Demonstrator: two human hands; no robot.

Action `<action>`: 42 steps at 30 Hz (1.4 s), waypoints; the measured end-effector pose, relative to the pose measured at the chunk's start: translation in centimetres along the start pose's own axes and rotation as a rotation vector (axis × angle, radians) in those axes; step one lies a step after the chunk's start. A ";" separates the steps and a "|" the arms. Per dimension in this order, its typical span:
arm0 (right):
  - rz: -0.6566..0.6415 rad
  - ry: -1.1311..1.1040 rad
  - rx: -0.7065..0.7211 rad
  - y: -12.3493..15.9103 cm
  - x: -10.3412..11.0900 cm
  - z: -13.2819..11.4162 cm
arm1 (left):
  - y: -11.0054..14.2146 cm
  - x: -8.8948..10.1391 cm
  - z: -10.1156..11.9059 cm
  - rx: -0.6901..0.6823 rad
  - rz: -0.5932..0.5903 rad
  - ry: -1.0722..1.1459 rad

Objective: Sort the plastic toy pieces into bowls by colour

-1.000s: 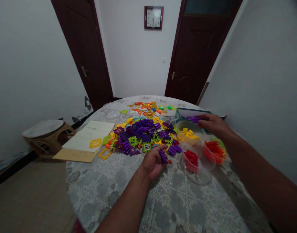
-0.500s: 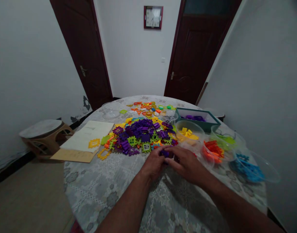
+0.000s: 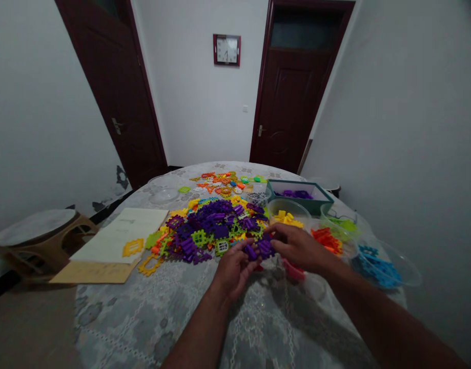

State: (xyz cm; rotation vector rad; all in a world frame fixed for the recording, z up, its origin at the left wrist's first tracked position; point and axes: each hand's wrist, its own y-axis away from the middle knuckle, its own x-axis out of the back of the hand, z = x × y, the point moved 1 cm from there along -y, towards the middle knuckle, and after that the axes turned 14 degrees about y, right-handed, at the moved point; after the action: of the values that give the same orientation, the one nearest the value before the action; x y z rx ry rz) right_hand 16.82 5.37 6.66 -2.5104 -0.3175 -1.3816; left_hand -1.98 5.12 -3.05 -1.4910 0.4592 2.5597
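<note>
My left hand (image 3: 233, 269) is turned palm up, its fingers curled around purple plastic building pieces (image 3: 251, 251). From the other side, my right hand (image 3: 297, 246) closes thumb and fingers on a ribbed purple building piece (image 3: 265, 247), which touches the left fingertips. How the purple pieces join is too small to make out. Just beyond both hands lies a heap of mostly purple interlocking pieces (image 3: 216, 215), mixed with green, yellow and orange ones. Below my right hand, red pieces (image 3: 293, 269) show in a clear tub partly hidden by it.
To the right stand clear tubs with yellow (image 3: 285, 218), orange (image 3: 327, 241), green (image 3: 345, 225) and blue pieces (image 3: 379, 269). Behind them is a dark green box (image 3: 320, 206) holding purple pieces. An open notebook (image 3: 120, 233) with a yellow frame piece (image 3: 133, 247) lies left. Orange pieces (image 3: 220, 182) spread at the back.
My hands have moved slightly apart, and the left has turned palm up, so the purple pieces show more. The camera view has tilted up and shifted right.
</note>
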 end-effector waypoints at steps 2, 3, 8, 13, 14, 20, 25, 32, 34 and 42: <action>0.011 -0.035 -0.105 -2.1 2.0 2.2 | 0.0 0.1 -0.1 0.000 0.041 -0.039; 0.050 -0.059 -0.188 -3.3 3.1 3.5 | 0.1 0.1 -0.2 0.003 0.051 -0.056; 0.427 -0.045 -0.413 -7.2 7.5 8.5 | 0.1 0.0 0.0 -0.015 0.027 -0.112; 0.367 -0.010 -0.336 -5.0 5.1 7.1 | -0.1 0.1 -0.1 -0.034 0.043 -0.152; 0.294 -0.009 -0.258 -4.0 3.9 6.1 | -0.1 0.1 -0.2 -0.030 0.036 -0.167; -0.030 0.016 0.124 1.2 -1.4 0.0 | 0.3 -0.3 -0.1 0.020 -0.059 -0.235; -0.099 -0.053 0.087 1.5 -1.3 -0.7 | 0.6 -0.5 0.1 0.010 -0.114 -0.264; -0.259 -0.340 -0.097 1.1 -2.1 0.4 | 0.6 -0.6 -0.2 0.016 -0.090 -0.330; -0.293 -0.422 -0.108 0.8 -1.7 1.1 | 0.5 -0.6 -0.2 -0.012 -0.062 -0.307; 0.469 -0.514 -0.309 -4.4 5.4 7.7 | 0.0 -0.3 0.3 -0.141 0.013 -0.238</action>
State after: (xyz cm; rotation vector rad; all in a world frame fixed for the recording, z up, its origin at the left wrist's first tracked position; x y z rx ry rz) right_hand 24.39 12.42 7.77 -2.9037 0.4075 -0.6359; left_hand -2.04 5.23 -2.65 -1.2020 0.2624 2.7838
